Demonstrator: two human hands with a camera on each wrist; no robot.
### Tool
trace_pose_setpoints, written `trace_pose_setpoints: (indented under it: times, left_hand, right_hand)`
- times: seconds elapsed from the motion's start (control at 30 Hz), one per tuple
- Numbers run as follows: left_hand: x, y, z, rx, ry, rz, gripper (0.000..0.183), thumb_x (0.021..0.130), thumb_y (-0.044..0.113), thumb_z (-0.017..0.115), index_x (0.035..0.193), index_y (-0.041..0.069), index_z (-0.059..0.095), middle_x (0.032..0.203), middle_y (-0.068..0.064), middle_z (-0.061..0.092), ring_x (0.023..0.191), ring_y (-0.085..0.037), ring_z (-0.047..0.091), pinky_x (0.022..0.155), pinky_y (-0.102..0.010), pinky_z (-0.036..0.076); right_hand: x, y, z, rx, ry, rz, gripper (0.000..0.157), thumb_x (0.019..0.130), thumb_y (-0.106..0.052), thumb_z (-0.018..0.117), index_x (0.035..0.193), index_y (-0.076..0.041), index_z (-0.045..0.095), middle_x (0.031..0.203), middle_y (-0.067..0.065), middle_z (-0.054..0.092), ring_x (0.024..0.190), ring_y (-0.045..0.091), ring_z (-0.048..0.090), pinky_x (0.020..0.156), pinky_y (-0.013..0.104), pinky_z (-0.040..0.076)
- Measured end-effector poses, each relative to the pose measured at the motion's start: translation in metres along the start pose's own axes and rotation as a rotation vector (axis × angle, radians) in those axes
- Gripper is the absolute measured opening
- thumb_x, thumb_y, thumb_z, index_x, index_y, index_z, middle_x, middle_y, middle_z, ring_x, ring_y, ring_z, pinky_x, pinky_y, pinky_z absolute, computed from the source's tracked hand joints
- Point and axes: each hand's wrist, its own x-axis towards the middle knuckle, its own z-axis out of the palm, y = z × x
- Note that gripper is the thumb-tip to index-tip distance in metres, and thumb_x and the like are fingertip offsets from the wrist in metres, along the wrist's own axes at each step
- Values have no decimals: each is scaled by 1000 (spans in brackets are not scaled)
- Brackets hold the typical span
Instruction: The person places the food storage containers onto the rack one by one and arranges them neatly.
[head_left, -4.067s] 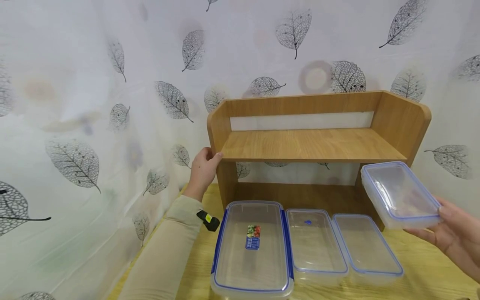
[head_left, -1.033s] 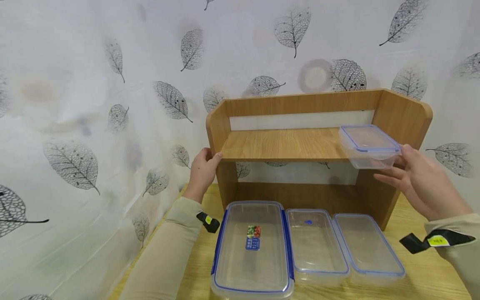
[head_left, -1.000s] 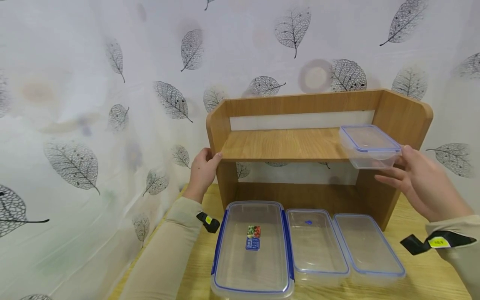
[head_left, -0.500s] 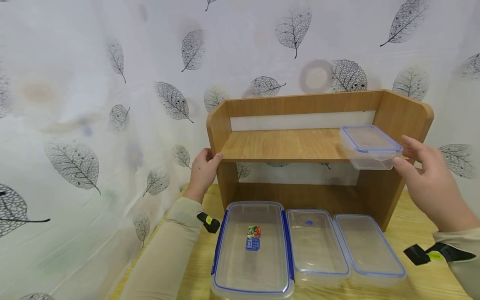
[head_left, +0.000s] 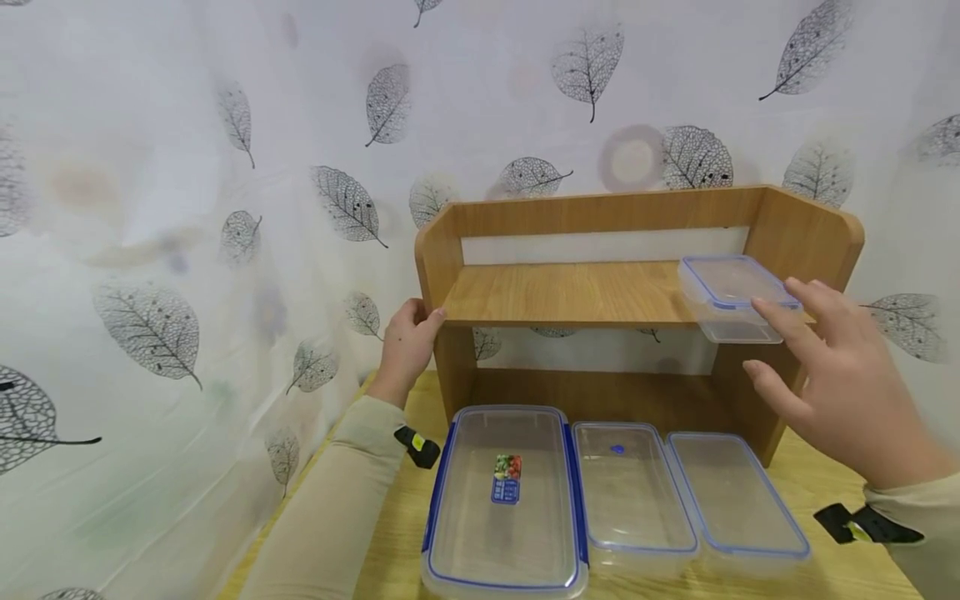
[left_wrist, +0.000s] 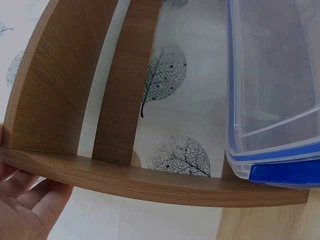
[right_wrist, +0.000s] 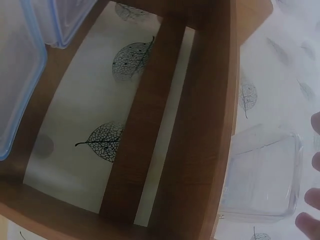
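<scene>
A small transparent food container (head_left: 731, 282) with a blue-rimmed lid sits at the right end of the upper board of a wooden shelf (head_left: 562, 292), its near end jutting past the front edge. Just in front of it is my right hand (head_left: 855, 392), fingers spread and holding nothing. In the right wrist view, its fingertips (right_wrist: 311, 200) are apart from the container (right_wrist: 260, 177). My left hand (head_left: 408, 350) grips the shelf's left side panel where the upper board meets it. The left wrist view shows that hand (left_wrist: 25, 210) with its fingers partly behind the panel.
A large lidded container (head_left: 502, 533) with dark blue side clips stands on the wooden table (head_left: 870, 575) before the shelf. To its right are two narrower containers, a middle one (head_left: 637, 500) and a right one (head_left: 738, 500). A leaf-patterned curtain (head_left: 262, 317) hangs behind and left.
My right hand has carried the small container left onto the upper board and let go of it. Since then the hand has shifted slightly down and left. My left hand has stayed put.
</scene>
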Motion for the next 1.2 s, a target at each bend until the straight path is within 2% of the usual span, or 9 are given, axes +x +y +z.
trace_pose_setpoints:
  times: [0.1, 0.23, 0.47, 0.73, 1.03, 1.2]
  left_hand:
    - [0, 1, 1, 0, -3, 7, 42, 101, 42, 57, 124, 8, 59, 121, -12, 63, 108, -29, 60, 92, -49, 52]
    - [0, 2, 1, 1, -1, 7, 42, 101, 43, 57, 125, 8, 59, 121, -12, 64, 107, -29, 61, 91, -49, 52]
    - [0, 1, 1, 8, -2, 11, 42, 101, 43, 57, 125, 8, 59, 121, -12, 64, 107, -29, 61, 92, -48, 52]
    - [0, 1, 1, 1, 0, 19, 41, 101, 42, 57, 125, 8, 59, 122, -12, 64, 108, -29, 61, 92, -48, 52]
    - [1, -1, 0, 0, -2, 6, 42, 101, 43, 57, 125, 8, 58, 123, -12, 64, 109, -29, 61, 93, -48, 52]
    - [0, -3, 0, 1, 2, 29, 41, 101, 42, 57, 124, 8, 59, 122, -12, 65, 109, -30, 62, 93, -49, 51]
  right_hand:
    - [-1, -2, 1, -38, 56, -99, 75, 100, -61, 41, 133, 3, 61, 145, 34, 45, 140, 53, 33, 118, 60, 19]
    - [-3, -3, 3, -83, 75, -151, 70, 101, -57, 40, 131, 2, 62, 142, 32, 48, 137, 52, 38, 118, 59, 21]
    - [-8, -2, 7, -117, 27, -145, 68, 101, -52, 38, 135, 4, 59, 145, 31, 46, 140, 49, 35, 117, 61, 21]
    - [-3, -3, 9, -105, 22, -146, 68, 101, -50, 39, 134, 6, 59, 143, 34, 47, 139, 50, 36, 118, 57, 23]
    - [-1, 0, 15, -120, 2, -116, 71, 101, -54, 36, 137, 3, 58, 144, 33, 46, 140, 50, 36, 117, 59, 24]
    - [0, 2, 18, -123, -24, -77, 77, 100, -59, 32, 137, 3, 57, 145, 32, 45, 140, 50, 35, 116, 62, 24]
